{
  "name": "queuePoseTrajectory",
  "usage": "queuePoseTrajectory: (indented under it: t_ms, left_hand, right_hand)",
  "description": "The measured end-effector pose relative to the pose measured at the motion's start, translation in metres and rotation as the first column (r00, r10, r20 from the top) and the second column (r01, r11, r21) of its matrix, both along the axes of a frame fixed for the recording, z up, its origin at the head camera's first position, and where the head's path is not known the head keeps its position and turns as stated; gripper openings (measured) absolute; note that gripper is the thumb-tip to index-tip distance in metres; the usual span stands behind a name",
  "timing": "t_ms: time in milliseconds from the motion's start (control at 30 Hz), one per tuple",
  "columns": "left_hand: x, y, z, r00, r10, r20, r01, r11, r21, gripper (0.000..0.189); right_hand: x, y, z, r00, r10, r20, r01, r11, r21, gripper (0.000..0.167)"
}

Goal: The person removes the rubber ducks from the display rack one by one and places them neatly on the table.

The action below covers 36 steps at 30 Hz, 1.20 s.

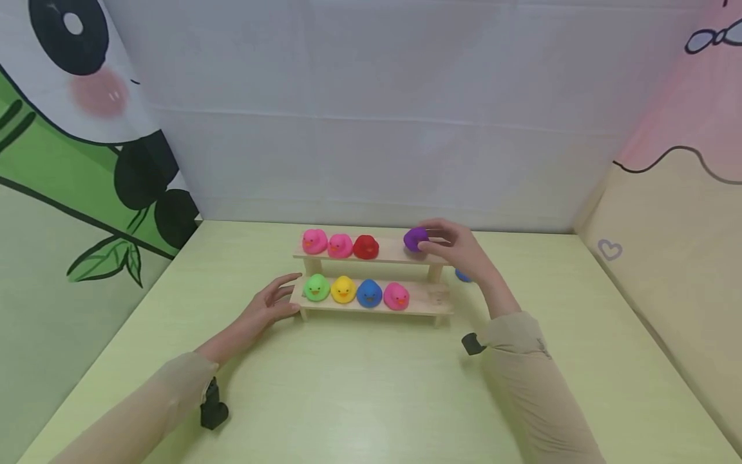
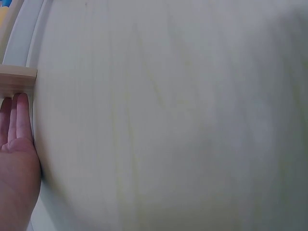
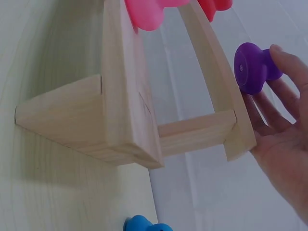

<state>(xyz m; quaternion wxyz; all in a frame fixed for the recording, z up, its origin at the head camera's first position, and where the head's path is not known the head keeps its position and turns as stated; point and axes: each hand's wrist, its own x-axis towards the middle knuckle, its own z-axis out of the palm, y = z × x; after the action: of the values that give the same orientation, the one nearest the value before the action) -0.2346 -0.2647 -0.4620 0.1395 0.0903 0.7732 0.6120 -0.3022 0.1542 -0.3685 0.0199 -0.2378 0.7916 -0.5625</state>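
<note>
My right hand (image 1: 458, 248) pinches a purple rubber duck (image 1: 414, 239) by thumb and fingers at the right part of the upper shelf (image 1: 388, 250). In the right wrist view the purple duck (image 3: 252, 68) is at that shelf's edge; whether its base touches the wood, I cannot tell. Two pink ducks, one at the far left (image 1: 315, 241), and a red duck (image 1: 366, 247) sit along the same shelf. On the lower shelf (image 1: 426, 303) stand green (image 1: 316, 287), yellow (image 1: 343, 290), blue (image 1: 369, 293) and pink ducks (image 1: 397, 296). My left hand (image 1: 269, 306), fingers extended, touches that shelf's left end.
A second blue duck (image 1: 462, 276) lies on the table (image 1: 371, 386) behind the right end of the wooden stand, partly hidden by my right arm. A pale cloth wall (image 1: 371, 161) rises behind, with printed panels (image 1: 145, 219) at both sides.
</note>
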Motion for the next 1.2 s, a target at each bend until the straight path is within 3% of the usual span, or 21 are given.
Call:
queuePoseTrajectory:
  t_ms: [567, 900, 1200]
  left_hand:
    - [0.0, -0.001, 0.001, 1.0, -0.009, -0.001, 0.009, 1.0, -0.004, 0.069]
    - [0.0, -0.002, -0.001, 1.0, 0.001, 0.01, -0.001, 1.0, -0.006, 0.068]
    - [0.0, -0.002, 0.0, 1.0, -0.008, 0.002, 0.008, 1.0, -0.007, 0.068]
  right_hand:
    - [0.003, 0.061, -0.003, 0.973, -0.224, -0.052, 0.225, 0.974, 0.022, 0.043]
    - [-0.002, 0.092, -0.018, 0.943, -0.311, -0.121, 0.323, 0.941, 0.097, 0.048]
    - [-0.004, 0.117, -0.038, 0.927, -0.364, -0.087, 0.374, 0.911, 0.174, 0.05]
